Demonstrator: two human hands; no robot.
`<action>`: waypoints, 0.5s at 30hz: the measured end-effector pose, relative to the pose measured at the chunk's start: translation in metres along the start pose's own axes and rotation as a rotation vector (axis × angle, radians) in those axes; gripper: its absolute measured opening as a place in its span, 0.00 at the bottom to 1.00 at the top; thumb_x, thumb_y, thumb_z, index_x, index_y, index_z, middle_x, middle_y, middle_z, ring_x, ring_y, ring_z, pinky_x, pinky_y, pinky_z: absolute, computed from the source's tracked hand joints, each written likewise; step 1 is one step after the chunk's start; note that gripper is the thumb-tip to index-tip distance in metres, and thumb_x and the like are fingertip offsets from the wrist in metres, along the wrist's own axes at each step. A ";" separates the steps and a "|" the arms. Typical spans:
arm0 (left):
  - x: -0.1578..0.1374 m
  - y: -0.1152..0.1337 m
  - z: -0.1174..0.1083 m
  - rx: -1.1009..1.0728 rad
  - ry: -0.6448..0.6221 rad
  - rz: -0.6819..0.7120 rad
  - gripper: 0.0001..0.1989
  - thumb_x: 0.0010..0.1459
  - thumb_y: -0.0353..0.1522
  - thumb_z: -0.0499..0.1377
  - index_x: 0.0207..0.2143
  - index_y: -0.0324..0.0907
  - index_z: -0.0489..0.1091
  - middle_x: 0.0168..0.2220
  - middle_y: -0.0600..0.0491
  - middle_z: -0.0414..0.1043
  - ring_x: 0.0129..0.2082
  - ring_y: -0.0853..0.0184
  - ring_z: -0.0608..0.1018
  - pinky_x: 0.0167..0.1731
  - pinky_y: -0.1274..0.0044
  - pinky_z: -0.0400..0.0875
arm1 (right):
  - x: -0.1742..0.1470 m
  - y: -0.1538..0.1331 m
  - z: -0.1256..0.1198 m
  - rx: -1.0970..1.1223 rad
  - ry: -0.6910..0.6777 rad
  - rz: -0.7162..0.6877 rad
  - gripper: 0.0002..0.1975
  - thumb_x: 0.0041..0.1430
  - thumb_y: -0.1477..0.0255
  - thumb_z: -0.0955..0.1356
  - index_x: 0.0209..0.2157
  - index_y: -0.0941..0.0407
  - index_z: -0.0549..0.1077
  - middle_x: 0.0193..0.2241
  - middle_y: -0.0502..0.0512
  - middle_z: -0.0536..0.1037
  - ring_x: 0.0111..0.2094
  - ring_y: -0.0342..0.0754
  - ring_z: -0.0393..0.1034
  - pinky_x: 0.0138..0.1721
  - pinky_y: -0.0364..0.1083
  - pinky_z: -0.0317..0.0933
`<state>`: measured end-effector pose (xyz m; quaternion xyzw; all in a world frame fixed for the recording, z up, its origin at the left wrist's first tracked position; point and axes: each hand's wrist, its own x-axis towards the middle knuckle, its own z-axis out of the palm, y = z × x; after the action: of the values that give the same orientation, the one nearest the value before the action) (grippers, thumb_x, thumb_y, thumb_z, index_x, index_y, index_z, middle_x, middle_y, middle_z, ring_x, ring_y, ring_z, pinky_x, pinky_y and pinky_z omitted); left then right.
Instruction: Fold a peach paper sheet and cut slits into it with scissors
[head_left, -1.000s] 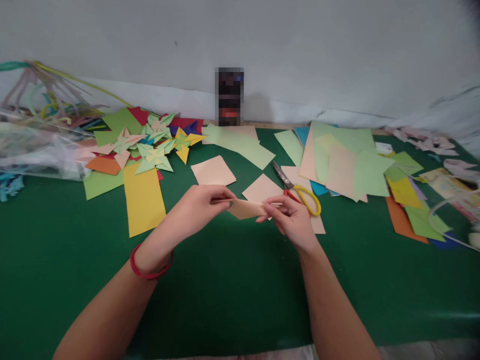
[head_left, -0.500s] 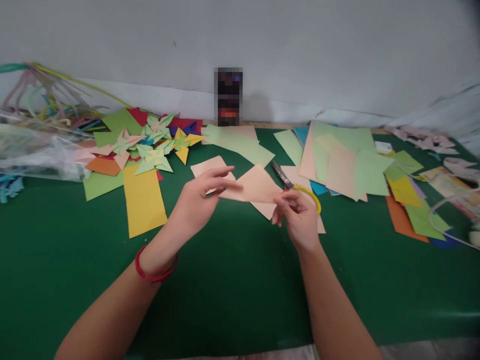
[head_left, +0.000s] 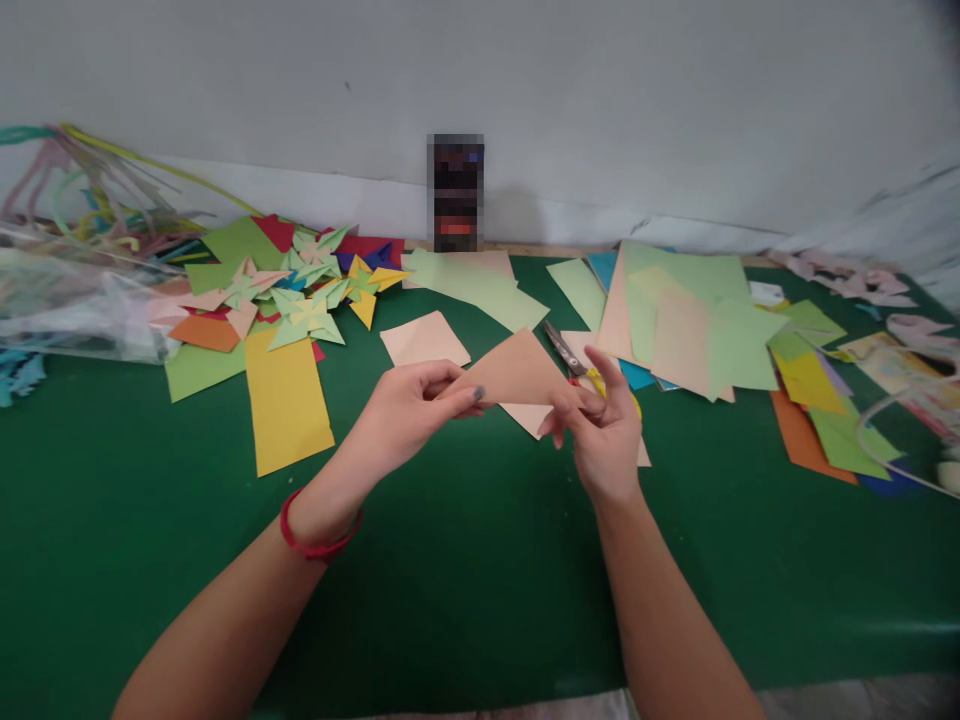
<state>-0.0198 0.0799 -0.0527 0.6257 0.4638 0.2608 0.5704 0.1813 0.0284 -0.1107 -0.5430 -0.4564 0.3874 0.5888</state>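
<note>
A peach sheet of paper, folded into a triangle, is held above the table with its point away from me. My left hand pinches its left corner between thumb and fingers. My right hand grips the right corner, its index finger raised. Scissors with yellow handles lie just beyond my right hand, which partly hides them. A loose peach square lies beyond my left hand, and another peach piece shows under the held triangle.
Folded paper stars lie at the left near a yellow sheet and a plastic bag. Green and peach sheets overlap at the right. A pixelated dark object stands against the wall. Coloured paper lies at far right.
My left hand's stretched fingers have closed on the paper's left corner, thumb now on top. My right index finger has lifted. The triangle's near face now looks darker.
</note>
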 end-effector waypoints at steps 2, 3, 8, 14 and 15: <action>0.000 0.000 0.002 -0.033 -0.021 -0.008 0.12 0.53 0.39 0.58 0.31 0.39 0.70 0.30 0.52 0.77 0.33 0.66 0.78 0.36 0.77 0.70 | 0.000 0.001 0.000 0.058 -0.050 0.057 0.28 0.53 0.66 0.69 0.55 0.49 0.59 0.25 0.49 0.75 0.21 0.46 0.70 0.17 0.43 0.59; 0.001 -0.001 0.002 -0.043 -0.038 -0.010 0.11 0.53 0.39 0.58 0.31 0.39 0.70 0.30 0.52 0.76 0.34 0.66 0.78 0.37 0.77 0.69 | 0.001 0.003 0.000 0.074 -0.081 0.085 0.24 0.52 0.65 0.70 0.51 0.50 0.63 0.25 0.50 0.75 0.23 0.46 0.70 0.17 0.43 0.59; 0.000 -0.004 0.005 0.069 -0.090 0.016 0.10 0.53 0.38 0.57 0.28 0.40 0.69 0.27 0.55 0.73 0.31 0.67 0.75 0.31 0.78 0.65 | 0.000 0.008 0.004 -0.017 -0.094 0.148 0.08 0.50 0.67 0.71 0.27 0.56 0.71 0.23 0.52 0.76 0.21 0.42 0.65 0.22 0.43 0.59; 0.000 -0.010 0.005 0.316 -0.027 0.026 0.12 0.50 0.39 0.58 0.21 0.40 0.64 0.19 0.60 0.58 0.20 0.74 0.62 0.19 0.79 0.49 | -0.005 0.002 0.009 -0.122 -0.121 0.069 0.06 0.50 0.69 0.71 0.24 0.55 0.73 0.22 0.49 0.76 0.21 0.41 0.63 0.22 0.41 0.58; 0.001 -0.011 0.006 0.312 -0.035 0.021 0.11 0.50 0.39 0.58 0.23 0.40 0.66 0.20 0.60 0.60 0.21 0.73 0.62 0.20 0.79 0.50 | -0.006 0.002 0.010 -0.139 -0.142 0.051 0.05 0.50 0.69 0.71 0.25 0.54 0.74 0.22 0.49 0.76 0.21 0.41 0.63 0.22 0.41 0.58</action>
<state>-0.0178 0.0769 -0.0643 0.7160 0.4820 0.1806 0.4716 0.1706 0.0260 -0.1137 -0.5654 -0.5085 0.4073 0.5059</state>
